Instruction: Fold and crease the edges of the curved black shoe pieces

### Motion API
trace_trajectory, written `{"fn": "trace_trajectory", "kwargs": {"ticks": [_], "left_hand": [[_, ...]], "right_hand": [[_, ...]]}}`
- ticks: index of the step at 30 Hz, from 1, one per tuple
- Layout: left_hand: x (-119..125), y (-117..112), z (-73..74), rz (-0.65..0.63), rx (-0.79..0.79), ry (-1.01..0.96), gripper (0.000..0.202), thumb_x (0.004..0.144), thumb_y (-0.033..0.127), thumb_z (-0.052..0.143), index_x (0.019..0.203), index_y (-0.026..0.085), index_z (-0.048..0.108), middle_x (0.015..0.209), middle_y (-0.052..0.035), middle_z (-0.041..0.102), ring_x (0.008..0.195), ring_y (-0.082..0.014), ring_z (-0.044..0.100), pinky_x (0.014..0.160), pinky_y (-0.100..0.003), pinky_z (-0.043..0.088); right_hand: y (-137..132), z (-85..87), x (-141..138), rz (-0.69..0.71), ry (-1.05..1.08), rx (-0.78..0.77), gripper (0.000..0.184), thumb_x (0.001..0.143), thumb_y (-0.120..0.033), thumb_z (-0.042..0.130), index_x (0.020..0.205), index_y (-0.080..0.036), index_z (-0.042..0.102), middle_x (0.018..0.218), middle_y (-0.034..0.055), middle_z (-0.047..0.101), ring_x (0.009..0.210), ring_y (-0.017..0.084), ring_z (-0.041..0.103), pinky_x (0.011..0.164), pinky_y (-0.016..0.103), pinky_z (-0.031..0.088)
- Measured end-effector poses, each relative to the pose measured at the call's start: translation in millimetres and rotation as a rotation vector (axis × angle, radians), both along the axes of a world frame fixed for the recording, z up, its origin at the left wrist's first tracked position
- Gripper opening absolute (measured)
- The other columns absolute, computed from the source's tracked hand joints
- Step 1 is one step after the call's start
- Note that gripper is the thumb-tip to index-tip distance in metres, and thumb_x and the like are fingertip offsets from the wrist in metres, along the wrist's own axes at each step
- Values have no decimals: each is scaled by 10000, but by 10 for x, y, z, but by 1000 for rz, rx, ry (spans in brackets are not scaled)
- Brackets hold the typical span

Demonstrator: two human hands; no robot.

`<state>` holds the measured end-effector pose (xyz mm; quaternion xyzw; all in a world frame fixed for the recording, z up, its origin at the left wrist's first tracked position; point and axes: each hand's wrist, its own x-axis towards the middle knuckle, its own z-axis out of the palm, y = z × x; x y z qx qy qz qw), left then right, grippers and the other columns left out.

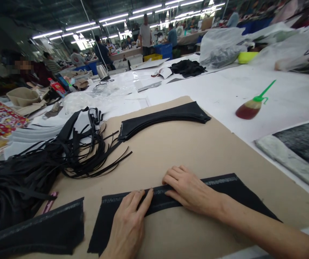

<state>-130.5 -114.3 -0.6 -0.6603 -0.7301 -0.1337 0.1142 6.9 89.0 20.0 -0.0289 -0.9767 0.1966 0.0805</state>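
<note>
A curved black fabric piece (219, 185) lies before me on brown paper, with a whitish strip along its far edge. My left hand (132, 212) rests on its left half, fingers bent and pressed to the far edge with the thumb beside them. Further right, my right hand (183, 187) grips the same edge, its fingers curled over it and its thumb on the near side. The fabric under both palms is hidden. A similar black fabric piece (49, 230) lies to the left, cut off by the frame. Beyond my hands is a stack of curved black pieces (162, 117).
A tangled heap of black strips (35, 172) covers the left side, near a pink tool (50, 202). A bottle with a green spout (250, 108) stands tilted on the white table at right. Dark grey cloth (305, 144) lies at the right edge. Several people work in the background.
</note>
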Motion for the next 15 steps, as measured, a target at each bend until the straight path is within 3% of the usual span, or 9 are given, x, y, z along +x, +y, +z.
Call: {"fn": "trace_trajectory", "kwargs": {"ticks": [6,15], "left_hand": [[73,58,37,38,16,100,499,891,27,377,1266,286,581,1053,-78,588,944,-206,548,781,-329,499],[73,73,41,57,-42,110,497,895,53,429,1279,343,554,1090,-77,567,953,-213,517,802,-344,480]], "right_hand": [[0,20,-16,82,-22,142,56,925,-159,503,874,-174,520,896,35,570,853,188,489,764,330,301],[9,-14,-89,143,6,238,113,932,-137,499,835,-177,542,830,21,563,805,186,483,756,341,280]]}}
